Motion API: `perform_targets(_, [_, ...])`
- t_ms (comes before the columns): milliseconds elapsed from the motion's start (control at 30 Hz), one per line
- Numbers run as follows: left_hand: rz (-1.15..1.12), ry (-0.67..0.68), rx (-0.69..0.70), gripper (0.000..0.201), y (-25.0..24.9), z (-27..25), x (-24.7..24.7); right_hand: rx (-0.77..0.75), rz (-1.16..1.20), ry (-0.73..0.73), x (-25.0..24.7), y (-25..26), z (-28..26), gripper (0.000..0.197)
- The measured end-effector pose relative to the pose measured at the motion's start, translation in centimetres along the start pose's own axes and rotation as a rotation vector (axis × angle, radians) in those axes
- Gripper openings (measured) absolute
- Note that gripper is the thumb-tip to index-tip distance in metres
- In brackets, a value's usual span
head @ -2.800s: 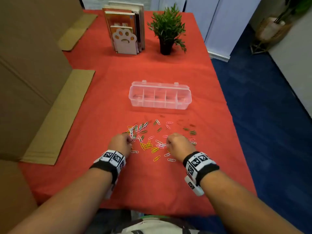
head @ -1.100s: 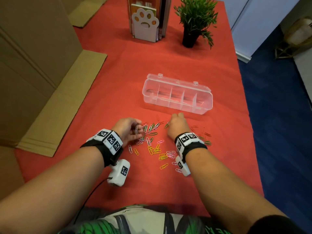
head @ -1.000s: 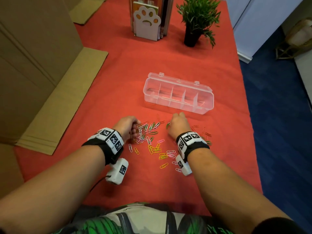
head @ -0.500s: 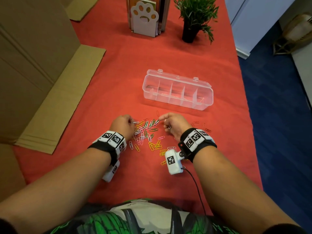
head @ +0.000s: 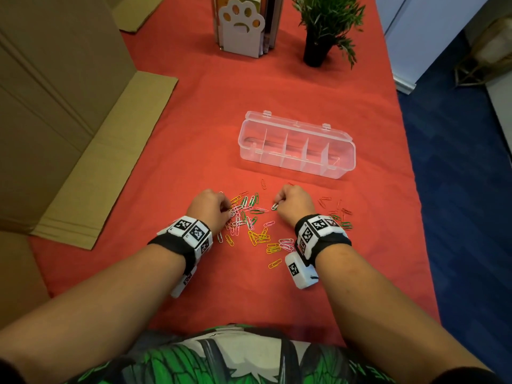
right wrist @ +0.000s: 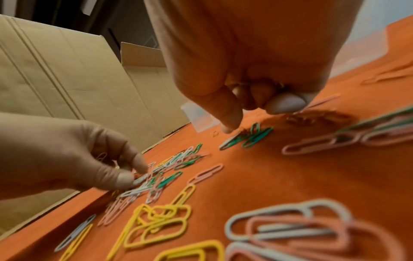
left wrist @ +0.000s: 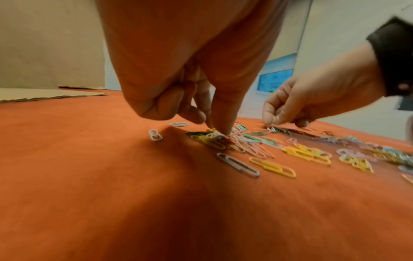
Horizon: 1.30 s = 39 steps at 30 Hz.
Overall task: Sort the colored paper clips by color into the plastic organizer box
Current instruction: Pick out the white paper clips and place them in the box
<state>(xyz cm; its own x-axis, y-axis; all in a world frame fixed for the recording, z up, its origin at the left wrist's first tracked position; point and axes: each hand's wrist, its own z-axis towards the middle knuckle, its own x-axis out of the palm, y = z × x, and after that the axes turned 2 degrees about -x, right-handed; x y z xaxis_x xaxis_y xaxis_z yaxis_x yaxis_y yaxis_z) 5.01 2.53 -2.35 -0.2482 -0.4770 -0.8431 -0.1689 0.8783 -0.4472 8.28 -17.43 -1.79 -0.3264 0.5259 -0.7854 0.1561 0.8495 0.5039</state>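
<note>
Both hands work the loose paper clips (head: 250, 220) mid-tablecloth (head: 194, 134). The left hand (head: 210, 209) fingertips pinch into the pile; the right hand (head: 295, 203) curls round gathered clips. The clear ribbed organizer box (head: 296, 149) sits just beyond, bare cloth around it.

this looks like an office or study room set up for desk work: a long table under a red cloth (head: 194, 128), a paw-shaped bookend (head: 240, 26) holding upright books, and a small potted plant (head: 318, 29) at the far end. blue carpet (head: 457, 176) covers the floor to the right, with white cabinet panels (head: 410, 29) behind it. large flattened cardboard sheets (head: 55, 106) lean along the left side, one lying on the table edge.
</note>
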Motion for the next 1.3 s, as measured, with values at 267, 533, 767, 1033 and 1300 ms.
perform_targets(267, [0.011, -0.003, 0.032, 0.007, 0.2, -0.4, 0.6, -0.102, -0.188, 0.024, 1.0, -0.3, -1.1, 0.019])
perform_targets(533, [-0.697, 0.081, -0.263, 0.018, 0.0, 0.6, -0.7, 0.003, 0.334, 0.038, -1.9, 0.2, -1.3, 0.016])
perform_targets(767, [-1.296, 0.353, -0.556, 0.023, -1.6, 0.2, -2.6, 0.186, 0.965, 0.162, -2.3, 0.8, -2.2, 0.026])
perform_targets(1033, [-1.356, 0.392, -0.567, 0.024, -2.3, 0.3, -2.7, 0.184, 1.122, 0.260, -2.2, 1.0, -2.5, 0.022])
perform_targets(1300, [-0.616, 0.073, -0.281, 0.011, -2.2, 1.1, -0.7, 0.257, 1.240, 0.289, -2.3, 1.1, -2.5, 0.023])
